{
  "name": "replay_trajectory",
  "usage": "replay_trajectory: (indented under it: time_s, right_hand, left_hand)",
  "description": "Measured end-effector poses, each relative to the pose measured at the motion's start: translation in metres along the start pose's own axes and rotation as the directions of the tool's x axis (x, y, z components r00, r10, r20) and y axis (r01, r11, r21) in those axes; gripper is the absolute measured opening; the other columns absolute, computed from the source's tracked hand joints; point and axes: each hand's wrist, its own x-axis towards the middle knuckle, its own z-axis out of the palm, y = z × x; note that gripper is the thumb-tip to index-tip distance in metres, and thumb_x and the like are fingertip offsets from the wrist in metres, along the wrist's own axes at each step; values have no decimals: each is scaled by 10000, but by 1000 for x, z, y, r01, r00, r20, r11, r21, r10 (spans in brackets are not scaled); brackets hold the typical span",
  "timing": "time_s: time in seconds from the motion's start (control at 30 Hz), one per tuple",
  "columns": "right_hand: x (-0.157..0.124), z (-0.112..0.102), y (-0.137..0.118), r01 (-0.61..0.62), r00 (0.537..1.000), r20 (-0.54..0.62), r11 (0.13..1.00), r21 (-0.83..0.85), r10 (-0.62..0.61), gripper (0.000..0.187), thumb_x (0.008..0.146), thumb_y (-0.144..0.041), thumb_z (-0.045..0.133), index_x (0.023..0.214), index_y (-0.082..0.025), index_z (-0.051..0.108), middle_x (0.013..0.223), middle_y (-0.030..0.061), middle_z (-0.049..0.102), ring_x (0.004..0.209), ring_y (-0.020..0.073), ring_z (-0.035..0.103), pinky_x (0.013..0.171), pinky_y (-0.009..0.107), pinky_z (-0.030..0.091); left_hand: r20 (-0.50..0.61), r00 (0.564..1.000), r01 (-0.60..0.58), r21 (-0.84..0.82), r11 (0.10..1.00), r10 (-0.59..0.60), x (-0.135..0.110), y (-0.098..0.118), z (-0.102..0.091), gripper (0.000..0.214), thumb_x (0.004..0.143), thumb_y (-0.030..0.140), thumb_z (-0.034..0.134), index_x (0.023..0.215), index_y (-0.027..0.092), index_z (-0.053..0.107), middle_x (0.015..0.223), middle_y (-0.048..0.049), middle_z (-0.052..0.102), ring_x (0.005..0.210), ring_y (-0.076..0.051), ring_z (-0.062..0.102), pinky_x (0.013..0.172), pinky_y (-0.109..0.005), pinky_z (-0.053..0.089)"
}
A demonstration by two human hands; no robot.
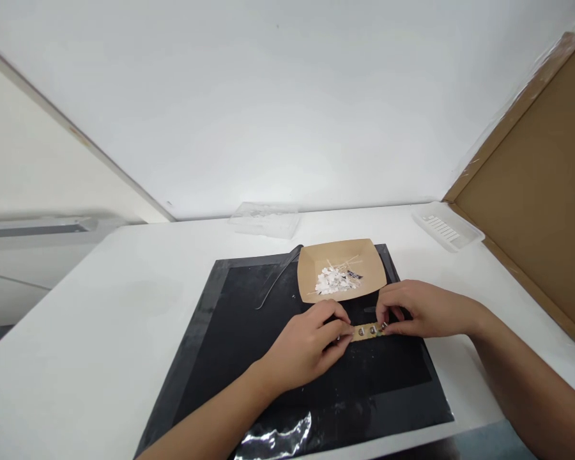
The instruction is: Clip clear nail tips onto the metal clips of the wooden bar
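The strip [367,333] is tan with silvery studs [372,329]; the tray [377,273], light brown with mostly white scraps [333,281]. The mat [239,332] is black, greyer along its left margin. Table [76,313], white; panel [531,160], brown; bars [443,228], white, in striped array.

Both hands [307,345] [407,308] curled, close together

A plain white wall [278,108] backs the white surface [100,313]. Brown cardboard [541,172] stands along the right side.
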Motion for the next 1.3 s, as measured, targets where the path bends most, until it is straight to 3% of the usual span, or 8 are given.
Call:
replay_trajectory:
  time_s: [0.43, 0.73, 1.3]
  right_hand:
    - [2, 0, -1, 14, 1000, 11, 996, 88, -15, 139, 922, -195, 714, 1044, -241, 760, 1010, 3, 767, 832, 153, 680, 726, 256, 503]
    - [4, 5, 8, -43, 999, -6, 999, -22, 42, 69, 904, -241, 746, 955, -227, 790, 913, 13, 760, 781, 164, 675, 714, 275, 478]
    - [6, 2, 8, -93, 995, 28, 996, -15, 93, 80, 870, -216, 712, 933, -221, 762, 817, -9, 748, 699, 145, 676, 644, 247, 461]
  left_hand:
    - [4, 1000, -10, -25, 1000, 10, 3, 3, 1, 85, 1028, 168, 606, 1033, 200, 685, 1022, -71, 772, 941, -179, 719, 781, -277, 609]
    - [32, 999, 15, -28, 1000, -14, 3, 2, 1, 65, 1021, 163, 616, 1031, 199, 669, 999, -57, 770, 924, -176, 715, 791, -278, 603]
    - [33, 999, 15, -39, 999, -14, 3, 1, 1, 57, 1022, 160, 627, 1014, 198, 670, 987, -47, 786, 904, -175, 717, 795, -279, 598]
